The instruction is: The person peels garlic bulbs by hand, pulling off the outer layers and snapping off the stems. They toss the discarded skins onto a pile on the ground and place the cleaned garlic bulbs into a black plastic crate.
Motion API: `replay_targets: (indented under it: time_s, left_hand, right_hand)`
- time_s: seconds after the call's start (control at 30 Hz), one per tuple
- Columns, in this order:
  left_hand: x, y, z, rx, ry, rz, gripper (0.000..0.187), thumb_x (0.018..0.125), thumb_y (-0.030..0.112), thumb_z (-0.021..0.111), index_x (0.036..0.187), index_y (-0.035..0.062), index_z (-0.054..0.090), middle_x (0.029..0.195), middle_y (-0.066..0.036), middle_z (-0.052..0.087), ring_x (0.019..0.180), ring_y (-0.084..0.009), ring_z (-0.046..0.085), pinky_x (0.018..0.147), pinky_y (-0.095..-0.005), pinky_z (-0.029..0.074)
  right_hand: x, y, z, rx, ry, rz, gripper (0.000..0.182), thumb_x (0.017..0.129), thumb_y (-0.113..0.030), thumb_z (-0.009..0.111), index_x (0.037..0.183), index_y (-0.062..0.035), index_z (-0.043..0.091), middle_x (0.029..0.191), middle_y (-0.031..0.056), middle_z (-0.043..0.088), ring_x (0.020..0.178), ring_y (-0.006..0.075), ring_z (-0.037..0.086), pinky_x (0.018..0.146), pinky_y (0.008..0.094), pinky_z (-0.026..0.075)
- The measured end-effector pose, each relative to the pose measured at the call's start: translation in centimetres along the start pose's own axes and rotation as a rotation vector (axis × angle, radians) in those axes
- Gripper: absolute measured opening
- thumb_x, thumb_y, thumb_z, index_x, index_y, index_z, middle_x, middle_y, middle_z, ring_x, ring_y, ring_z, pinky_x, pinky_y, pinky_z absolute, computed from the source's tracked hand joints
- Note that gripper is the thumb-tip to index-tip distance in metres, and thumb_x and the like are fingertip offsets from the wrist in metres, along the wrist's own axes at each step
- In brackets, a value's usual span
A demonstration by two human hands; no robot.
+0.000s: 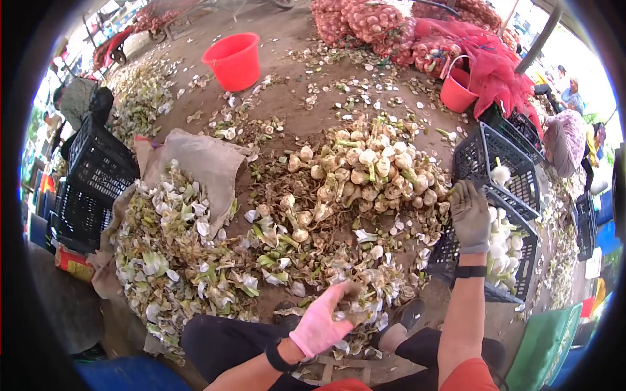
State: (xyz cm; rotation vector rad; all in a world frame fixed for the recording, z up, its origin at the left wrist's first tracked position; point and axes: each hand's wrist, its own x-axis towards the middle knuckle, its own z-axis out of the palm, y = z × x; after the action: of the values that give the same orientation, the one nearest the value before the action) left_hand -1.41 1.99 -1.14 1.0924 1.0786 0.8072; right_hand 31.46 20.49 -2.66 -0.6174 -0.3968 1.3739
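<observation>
My left hand [326, 318], in a pink glove with dirty fingertips, is low in the centre above loose peelings [378, 290]. Its thumb and fingers are apart, with nothing visible between them. My right hand [469, 212], in a greyish glove, is over the near edge of a black crate [525, 264] that holds white peeled garlic bulbs [501, 251]. Its fingers point away from me, and whatever lies under the palm is hidden. A heap of untrimmed garlic bulbs [375, 163] lies on the ground ahead, left of my right hand.
A pile of husks [176, 254] and a sack cloth [199, 159] lie left. Black crates [101, 173] stand at far left, others [495, 153] at right. Red buckets [235, 64] and net sacks [365, 26] are farther back. People are at both sides.
</observation>
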Motion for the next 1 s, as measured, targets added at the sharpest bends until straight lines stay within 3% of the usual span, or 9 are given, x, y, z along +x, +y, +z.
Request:
replay_targets:
  time_s: [0.13, 0.2, 0.27, 0.4, 0.47, 0.6, 0.73, 0.83, 1.0]
  left_hand:
    - [0.6, 1.5, -0.6, -0.077, 0.021, -0.097, 0.034, 0.086, 0.004, 0.065, 0.119, -0.0014, 0.057, 0.107, -0.006, 0.063, 0.100, -0.0111, 0.058, 0.090, -0.0257, 0.046]
    - [0.9, 0.8, -1.3, -0.068, 0.039, -0.074, 0.033, 0.087, 0.003, 0.063, 0.120, -0.0009, 0.058, 0.106, -0.007, 0.065, 0.098, -0.0109, 0.059, 0.087, -0.0267, 0.048]
    - [1.3, 1.0, -1.8, -0.154, 0.080, -0.112, 0.033, 0.087, 0.002, 0.063, 0.120, 0.0005, 0.059, 0.106, -0.008, 0.064, 0.098, -0.0115, 0.059, 0.087, -0.0271, 0.048]
    - [1.2, 1.0, -1.8, -0.106, 0.113, -0.162, 0.032, 0.089, 0.007, 0.057, 0.119, 0.0010, 0.057, 0.108, -0.010, 0.063, 0.089, -0.0167, 0.061, 0.077, -0.0292, 0.050]
    - [1.4, 1.7, -2.4, -0.096, 0.098, -0.291, 0.032, 0.087, 0.002, 0.064, 0.119, 0.0018, 0.059, 0.107, -0.008, 0.063, 0.099, -0.0129, 0.060, 0.087, -0.0273, 0.049]
    - [1.6, 1.4, -2.4, -0.070, 0.088, -0.161, 0.034, 0.086, 0.005, 0.061, 0.120, 0.0020, 0.057, 0.108, -0.008, 0.062, 0.093, -0.0156, 0.061, 0.081, -0.0278, 0.049]
    - [1.1, 1.0, -2.8, 0.021, 0.126, -0.081, 0.036, 0.083, 0.003, 0.062, 0.120, 0.0045, 0.059, 0.107, -0.012, 0.063, 0.100, -0.0220, 0.062, 0.088, -0.0292, 0.049]
    - [1.1, 1.2, -3.6, 0.162, 0.194, 0.065, 0.034, 0.082, 0.002, 0.065, 0.116, 0.0032, 0.061, 0.115, -0.011, 0.059, 0.104, -0.0189, 0.059, 0.090, -0.0286, 0.048]
    - [1.6, -0.8, -4.1, 0.559, 0.320, 0.255, 0.081, 0.073, 0.004, 0.072, 0.144, 0.0068, 0.033, 0.140, -0.019, 0.038, 0.132, -0.0341, 0.037, 0.111, -0.0383, 0.032]
  right_hand:
    - [0.2, 10.9, 2.8, -0.903, -0.176, 0.301, 0.025, 0.095, -0.019, 0.055, 0.108, 0.0007, 0.062, 0.095, 0.0114, 0.068, 0.088, 0.0143, 0.065, 0.073, 0.0282, 0.055]
    - [0.2, 18.6, 3.1, -0.993, -0.254, 0.393, 0.021, 0.090, -0.017, 0.061, 0.101, 0.0001, 0.065, 0.089, 0.0130, 0.069, 0.081, 0.0163, 0.066, 0.070, 0.0284, 0.054]
    - [2.5, 26.4, 0.6, -1.445, -0.345, 0.119, 0.030, 0.083, -0.019, 0.067, 0.106, -0.0016, 0.063, 0.093, 0.0152, 0.069, 0.083, 0.0254, 0.067, 0.073, 0.0345, 0.053]
    - [6.4, 34.3, 3.1, -1.648, -0.075, -0.129, 0.038, 0.080, -0.025, 0.070, 0.111, -0.0048, 0.062, 0.101, 0.0153, 0.066, 0.095, 0.0338, 0.063, 0.083, 0.0401, 0.050]
    - [6.5, 36.1, 4.1, -1.772, -0.029, -0.184, 0.043, 0.078, -0.029, 0.072, 0.115, -0.0092, 0.061, 0.110, 0.0149, 0.063, 0.107, 0.0357, 0.056, 0.091, 0.0422, 0.045]
    - [5.9, 35.2, 5.4, -1.953, -0.054, 0.073, 0.030, 0.079, -0.024, 0.069, 0.106, -0.0124, 0.063, 0.109, 0.0152, 0.061, 0.107, 0.0346, 0.055, 0.090, 0.0426, 0.045]
    - [3.4, 31.0, 1.0, -1.703, -0.289, -0.027, 0.029, 0.075, -0.011, 0.066, 0.104, -0.0095, 0.065, 0.103, 0.0184, 0.063, 0.105, 0.0356, 0.057, 0.089, 0.0419, 0.046]
    - [-0.7, 26.3, 0.2, -1.203, -0.246, 0.261, 0.032, 0.076, 0.007, 0.060, 0.106, -0.0023, 0.065, 0.079, 0.0049, 0.067, 0.069, 0.0124, 0.060, 0.063, 0.0241, 0.049]
    - [-9.9, 17.0, 5.5, -0.708, -0.255, 0.356, 0.030, 0.080, 0.001, 0.069, 0.109, -0.0012, 0.062, 0.100, 0.0031, 0.066, 0.089, 0.0097, 0.060, 0.078, 0.0234, 0.049]
